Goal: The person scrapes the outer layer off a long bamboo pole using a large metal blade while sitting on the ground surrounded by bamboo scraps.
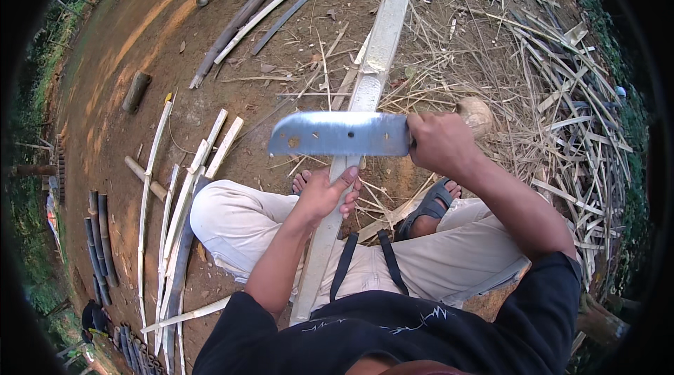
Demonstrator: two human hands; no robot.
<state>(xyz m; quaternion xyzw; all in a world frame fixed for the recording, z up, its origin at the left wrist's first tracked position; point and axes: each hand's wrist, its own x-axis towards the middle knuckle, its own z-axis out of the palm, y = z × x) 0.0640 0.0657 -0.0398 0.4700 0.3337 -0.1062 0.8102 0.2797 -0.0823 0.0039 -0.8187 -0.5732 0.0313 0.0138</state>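
Observation:
A long pale strip of split bamboo point(385, 45) runs from the far edge down between my legs to my waist. My left hand point(325, 195) is wrapped round it just in front of my lap. In my right hand point(441, 142) is the handle of a machete point(337, 134), mostly hidden by my fingers. Its broad steel blade, blunt-ended and marked with small holes and a rusty spot, lies level across the strip, pointing left, and hides part of it. Whether the blade touches the strip I cannot tell. Past my right fist shows the cut end of a wooden piece point(475, 117).
Bamboo strips point(184, 213) lie by my left knee, near a short stick point(146, 177). Dark bamboo pieces point(104, 242) and a cut log point(136, 91) are farther left. A large heap of shavings point(572, 115) covers the right. A dark pole point(242, 24) lies ahead on the dirt.

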